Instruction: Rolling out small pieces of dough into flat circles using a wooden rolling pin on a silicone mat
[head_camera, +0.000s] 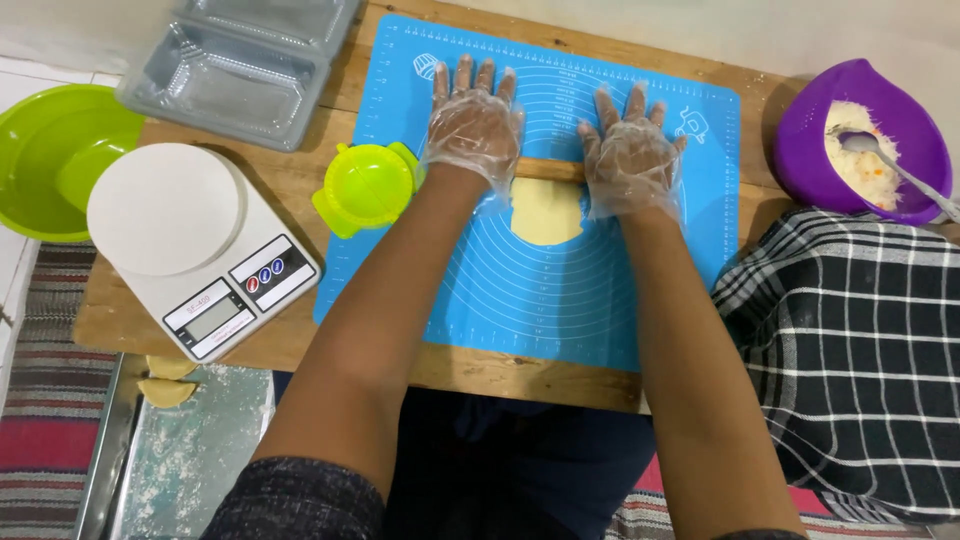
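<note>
My left hand (472, 125) and right hand (630, 150) lie flat, fingers spread, on the rolling pin (549, 169). It crosses the dough (546, 212) at frame centre, on the blue mat (560, 290).

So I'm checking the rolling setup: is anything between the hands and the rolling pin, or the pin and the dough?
Nothing visible. The left hand and right hand, in thin clear gloves, press directly on the rolling pin, which lies across the dough on the blue mat.

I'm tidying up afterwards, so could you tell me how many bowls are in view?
2. A green bowl sits at the far left beside the kitchen scale; a purple bowl with filling and a spoon sits at the upper right. Others may lie outside the frame.
</note>
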